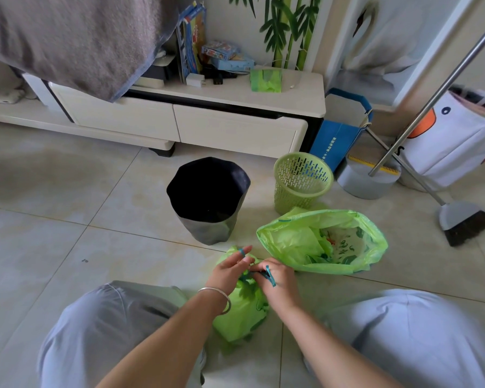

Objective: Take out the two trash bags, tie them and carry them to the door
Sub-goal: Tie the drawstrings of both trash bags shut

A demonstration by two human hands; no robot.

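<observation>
A small green trash bag (240, 315) stands on the floor between my knees, its neck gathered. My left hand (230, 268) holds the neck with a teal drawstring looped over a fingertip. My right hand (276, 277) pinches the other teal drawstring, which crosses its knuckles. Both hands meet at the bag's top. A second green trash bag (289, 242) lies open on the floor to the right, with paper and scraps showing inside.
A dark bin (207, 228) and a green slotted basket (300, 189) stand empty on the tiles ahead. Behind them runs a low white cabinet (235, 127). At the right are a blue paper bag (336, 141), a dustpan (367, 183) and a broom (465, 222).
</observation>
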